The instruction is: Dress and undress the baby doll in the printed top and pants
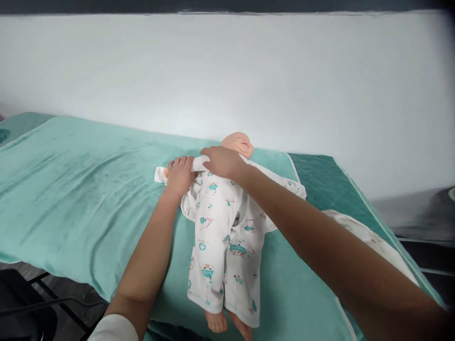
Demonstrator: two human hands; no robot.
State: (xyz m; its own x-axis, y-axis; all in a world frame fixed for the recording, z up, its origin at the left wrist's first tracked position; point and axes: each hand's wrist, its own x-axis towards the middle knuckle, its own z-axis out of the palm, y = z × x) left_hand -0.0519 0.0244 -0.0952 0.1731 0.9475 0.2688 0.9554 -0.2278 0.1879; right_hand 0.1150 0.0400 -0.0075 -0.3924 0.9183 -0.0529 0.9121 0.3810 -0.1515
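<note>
A baby doll (pixel 237 142) lies on its back, its head towards the wall and turned to the right. It wears a white printed shirt (pixel 273 177) and matching trousers (pixel 209 237); its bare feet (pixel 215 322) stick out below. My left hand (pixel 181 175) is closed round the sleeved doll arm on the left, near the cuff (pixel 159 174). Across the doll's upper chest reaches my right hand (pixel 223 161), thumb and fingers on the shirt at that same shoulder. The fingertips are partly hidden.
A green plush blanket (pixel 88 189) covers the table, with a darker green cover (pixel 320 175) at the right. White patterned cloth (pixel 369 237) lies partly behind my right forearm. A white wall (pixel 227 71) rises behind. A black chair (pixel 24 303) and cable are at lower left.
</note>
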